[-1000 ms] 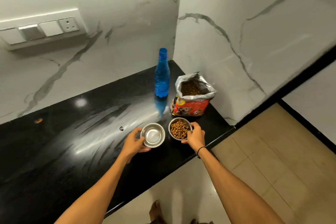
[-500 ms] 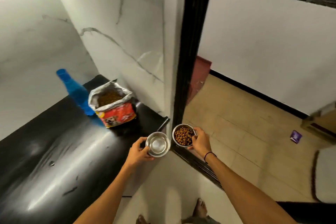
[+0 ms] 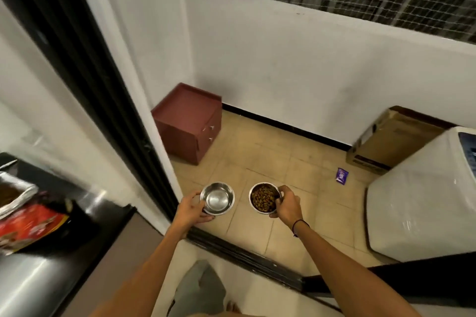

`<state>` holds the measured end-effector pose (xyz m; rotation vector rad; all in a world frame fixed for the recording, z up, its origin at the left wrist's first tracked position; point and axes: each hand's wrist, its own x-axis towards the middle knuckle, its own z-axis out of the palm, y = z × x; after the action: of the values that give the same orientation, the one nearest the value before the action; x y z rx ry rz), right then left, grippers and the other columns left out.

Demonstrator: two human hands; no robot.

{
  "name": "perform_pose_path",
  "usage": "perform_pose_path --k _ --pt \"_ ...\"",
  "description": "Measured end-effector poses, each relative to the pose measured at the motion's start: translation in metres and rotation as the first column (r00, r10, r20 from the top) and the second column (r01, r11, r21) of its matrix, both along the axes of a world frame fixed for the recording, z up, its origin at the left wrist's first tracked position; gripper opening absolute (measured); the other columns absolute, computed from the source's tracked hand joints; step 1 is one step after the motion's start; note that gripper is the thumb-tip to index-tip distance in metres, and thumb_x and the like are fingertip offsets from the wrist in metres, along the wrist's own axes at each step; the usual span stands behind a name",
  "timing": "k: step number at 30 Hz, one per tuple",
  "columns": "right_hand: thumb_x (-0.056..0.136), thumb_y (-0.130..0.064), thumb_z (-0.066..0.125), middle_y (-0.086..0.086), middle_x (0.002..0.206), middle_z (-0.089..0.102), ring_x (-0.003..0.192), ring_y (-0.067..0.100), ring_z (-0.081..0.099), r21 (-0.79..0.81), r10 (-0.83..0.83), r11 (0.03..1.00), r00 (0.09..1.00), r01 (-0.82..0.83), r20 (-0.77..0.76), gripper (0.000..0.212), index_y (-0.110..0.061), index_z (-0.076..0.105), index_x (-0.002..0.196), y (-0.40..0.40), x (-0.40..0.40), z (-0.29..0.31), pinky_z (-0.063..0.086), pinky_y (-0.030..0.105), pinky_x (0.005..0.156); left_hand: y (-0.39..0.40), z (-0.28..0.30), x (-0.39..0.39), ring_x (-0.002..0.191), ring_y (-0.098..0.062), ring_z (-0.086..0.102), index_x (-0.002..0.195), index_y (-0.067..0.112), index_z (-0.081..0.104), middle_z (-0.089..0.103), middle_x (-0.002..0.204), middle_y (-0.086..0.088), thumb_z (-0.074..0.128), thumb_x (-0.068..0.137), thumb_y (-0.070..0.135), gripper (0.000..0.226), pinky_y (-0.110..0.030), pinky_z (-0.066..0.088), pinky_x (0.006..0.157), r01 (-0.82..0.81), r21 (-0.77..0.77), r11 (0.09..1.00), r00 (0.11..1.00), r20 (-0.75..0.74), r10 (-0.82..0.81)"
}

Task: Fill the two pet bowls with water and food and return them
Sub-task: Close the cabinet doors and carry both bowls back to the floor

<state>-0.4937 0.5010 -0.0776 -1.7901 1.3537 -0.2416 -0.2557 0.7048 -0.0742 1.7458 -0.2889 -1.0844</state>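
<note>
I carry two small steel pet bowls in the air over a tiled floor beyond a doorway. My left hand (image 3: 192, 210) grips the left rim of the water bowl (image 3: 217, 198), whose shiny inside shows clear liquid. My right hand (image 3: 286, 206) holds the right rim of the food bowl (image 3: 262, 201), filled with brown kibble. The two bowls are level and a short gap apart. The open red pet food bag (image 3: 23, 221) stands on the black counter (image 3: 51, 278) at the far left.
A black door frame (image 3: 85, 64) and black threshold (image 3: 244, 257) lie in front of me. Beyond are a maroon cabinet (image 3: 190, 121), a cardboard box (image 3: 386, 139), a white washing machine (image 3: 422, 203) at right and a purple packet (image 3: 342, 175) on the floor.
Both bowls left the counter and I turned right toward the doorway. The bottle has gone out of view; the bowls now hang over the tiled floor, slightly farther apart.
</note>
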Motion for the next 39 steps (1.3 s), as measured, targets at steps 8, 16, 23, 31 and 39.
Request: perform_pose_path --k 8,16,23,31,39 --pt "0.091 0.001 0.044 0.022 0.125 0.055 0.096 0.045 0.066 -0.031 -0.178 0.983 0.983 0.179 0.035 0.038 -0.016 0.059 0.121 -0.115 -0.012 -0.012 0.058 0.027 0.042 -0.161 -0.010 0.011 0.063 -0.030 0.080 0.132 0.014 0.054 0.072 0.102 -0.035 0.052 0.109 0.000 0.027 -0.029 0.066 0.056 0.140 -0.006 0.990 0.990 0.012 -0.140" --pt "0.089 0.001 0.044 0.019 0.124 0.054 0.101 0.039 0.063 -0.035 -0.277 0.960 0.959 0.279 0.053 0.042 -0.026 0.058 0.118 -0.265 0.013 -0.042 0.059 0.029 0.043 -0.338 -0.028 0.054 0.061 -0.030 0.079 0.124 0.015 0.059 0.072 0.097 -0.031 0.052 0.107 -0.002 0.025 -0.030 0.067 0.058 0.266 -0.039 0.963 0.964 0.025 -0.265" --pt "0.096 0.007 0.047 0.013 0.117 0.061 0.095 0.030 0.069 -0.011 -0.344 0.939 0.938 0.345 0.046 0.036 -0.014 0.058 0.123 -0.384 0.043 -0.026 0.062 0.033 0.048 -0.484 -0.040 0.103 0.066 -0.034 0.081 0.132 0.012 0.058 0.074 0.099 -0.033 0.055 0.107 0.000 0.028 -0.033 0.068 0.061 0.347 -0.029 0.937 0.938 -0.011 -0.348" --pt "0.093 0.006 0.046 0.018 0.112 0.067 0.082 0.034 0.073 0.000 -0.377 0.926 0.926 0.378 -0.010 0.041 -0.015 0.058 0.127 -0.505 0.069 -0.039 0.062 0.036 0.046 -0.613 -0.040 0.127 0.079 -0.045 0.081 0.128 0.017 0.062 0.076 0.103 -0.037 0.056 0.107 0.001 0.027 -0.038 0.070 0.067 0.382 -0.005 0.924 0.924 0.006 -0.382" --pt "0.096 0.008 0.045 0.019 0.119 0.064 0.094 0.037 0.071 0.069 -0.356 0.932 0.934 0.356 -0.015 0.043 -0.014 0.056 0.132 -0.611 0.080 -0.082 0.064 0.037 0.050 -0.706 -0.077 0.127 0.067 -0.034 0.082 0.137 0.010 0.058 0.073 0.107 -0.038 0.054 0.107 -0.003 0.033 -0.037 0.069 0.062 0.332 0.035 0.943 0.943 -0.018 -0.332"
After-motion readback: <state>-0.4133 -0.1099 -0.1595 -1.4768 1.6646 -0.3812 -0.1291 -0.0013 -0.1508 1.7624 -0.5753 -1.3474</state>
